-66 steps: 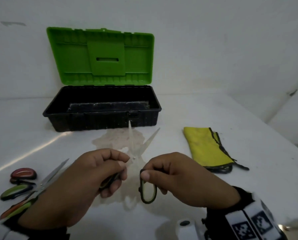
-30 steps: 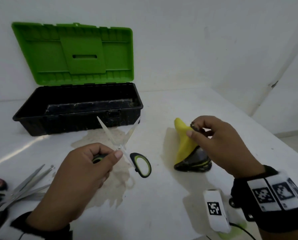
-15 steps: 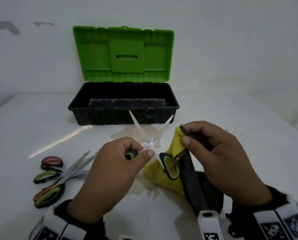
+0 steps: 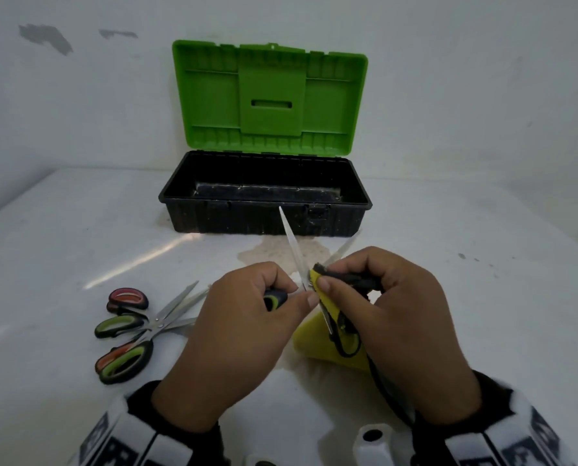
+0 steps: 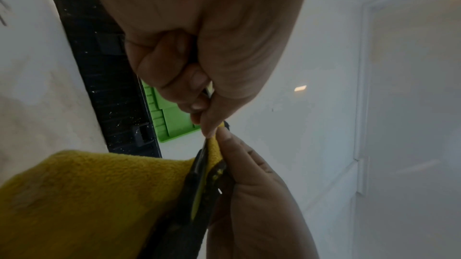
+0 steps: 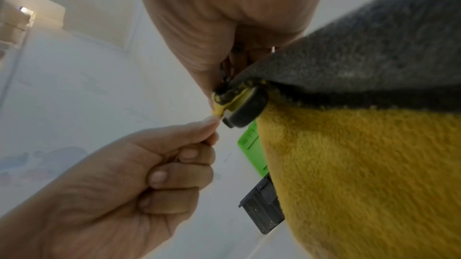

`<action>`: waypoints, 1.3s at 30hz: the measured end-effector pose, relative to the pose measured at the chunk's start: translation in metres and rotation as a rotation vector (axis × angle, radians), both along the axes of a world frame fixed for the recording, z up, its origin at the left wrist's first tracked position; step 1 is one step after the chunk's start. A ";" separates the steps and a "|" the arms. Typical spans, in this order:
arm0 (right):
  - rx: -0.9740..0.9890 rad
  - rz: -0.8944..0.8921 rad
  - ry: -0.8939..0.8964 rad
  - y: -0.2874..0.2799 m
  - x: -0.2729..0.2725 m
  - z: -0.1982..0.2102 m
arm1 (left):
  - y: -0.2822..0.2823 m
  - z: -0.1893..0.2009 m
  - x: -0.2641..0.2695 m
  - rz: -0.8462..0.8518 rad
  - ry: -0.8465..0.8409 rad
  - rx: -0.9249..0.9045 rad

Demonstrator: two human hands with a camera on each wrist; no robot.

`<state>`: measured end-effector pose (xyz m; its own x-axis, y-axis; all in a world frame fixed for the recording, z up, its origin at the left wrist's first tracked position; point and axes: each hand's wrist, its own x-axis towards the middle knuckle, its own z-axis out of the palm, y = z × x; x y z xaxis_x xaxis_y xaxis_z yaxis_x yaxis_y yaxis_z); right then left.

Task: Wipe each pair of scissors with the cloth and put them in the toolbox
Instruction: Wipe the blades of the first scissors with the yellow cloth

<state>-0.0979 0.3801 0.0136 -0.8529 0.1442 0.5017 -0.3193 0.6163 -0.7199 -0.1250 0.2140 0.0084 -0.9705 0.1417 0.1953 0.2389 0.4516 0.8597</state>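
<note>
My left hand (image 4: 247,317) grips one black-and-green handle of a pair of scissors (image 4: 292,250), whose blades stand spread open and point toward the toolbox. My right hand (image 4: 378,297) pinches the yellow cloth (image 4: 314,341) with its black edge around the scissors near the pivot; the other handle loop (image 4: 346,344) hangs below it. In the left wrist view the cloth (image 5: 87,200) fills the lower left. In the right wrist view the cloth (image 6: 361,164) fills the right side. The black toolbox (image 4: 264,218) with its green lid (image 4: 271,95) raised stands open behind the hands.
Several more scissors (image 4: 129,327) with red and green handles lie in a pile on the white table (image 4: 62,230) to my left. A pale stain (image 4: 274,252) marks the table in front of the toolbox. A white wall stands behind.
My right hand picked the cloth up off the table on the right and brought it to the scissors. It now pinches the cloth against them near the pivot. My left hand kept its hold.
</note>
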 end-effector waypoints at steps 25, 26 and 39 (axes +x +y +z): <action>-0.062 -0.092 -0.056 -0.003 -0.014 0.004 | -0.005 -0.003 -0.007 -0.040 0.002 0.041; -0.055 -0.083 -0.066 -0.003 -0.013 0.004 | -0.006 -0.002 -0.008 -0.042 0.005 0.045; -0.219 -0.096 -0.081 0.009 -0.019 0.012 | -0.012 0.001 -0.010 -0.080 0.011 0.062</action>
<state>-0.1173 0.3890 0.0251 -0.8664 0.3238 0.3801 -0.2026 0.4677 -0.8604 -0.1346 0.2016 0.0090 -0.9543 0.2058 0.2167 0.2816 0.3766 0.8825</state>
